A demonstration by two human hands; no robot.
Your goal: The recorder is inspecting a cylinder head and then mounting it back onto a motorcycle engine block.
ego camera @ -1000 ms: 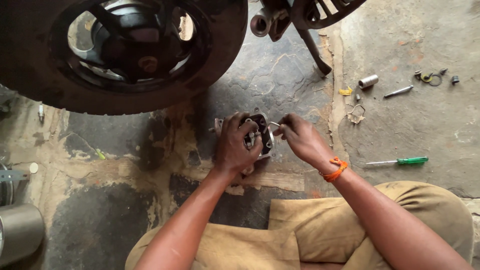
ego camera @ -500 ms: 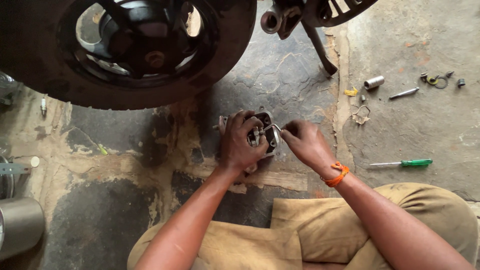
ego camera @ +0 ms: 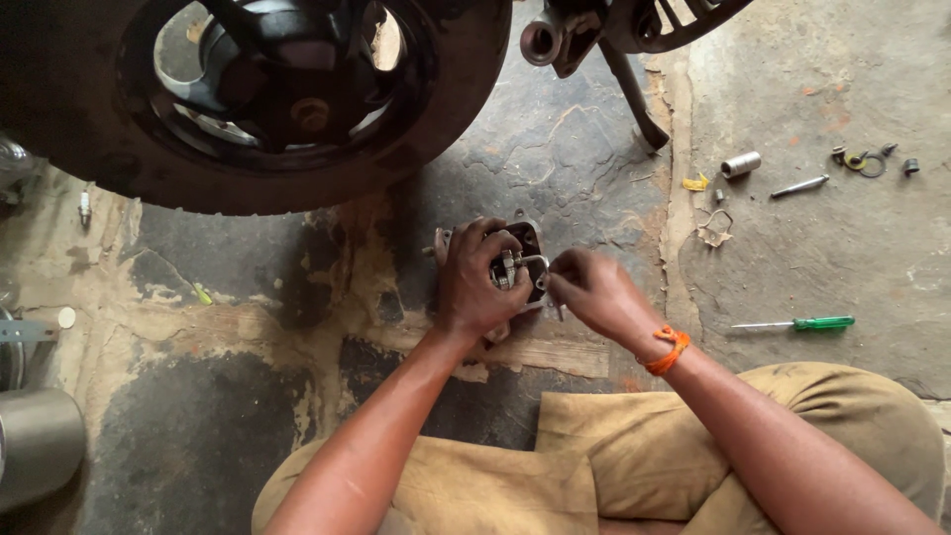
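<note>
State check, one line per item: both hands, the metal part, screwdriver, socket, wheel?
left hand: gripping the metal engine part
right hand: fingers pinched at the part's side
metal engine part: held over the floor
green-handled screwdriver: lying flat, untouched
silver socket: lying on its side
black wheel: tyre fitted

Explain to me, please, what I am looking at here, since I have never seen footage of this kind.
The picture comes from a camera worn on a person's head, looking down at their own two hands and knees. The left hand grips a small metal engine part over the stained concrete floor. The right hand, with an orange band at the wrist, works at that part with its fingertips; whether it holds a small tool is too small to tell. Above is a black motorcycle wheel. To the right lie a green-handled screwdriver, a metal socket and a few small fittings.
</note>
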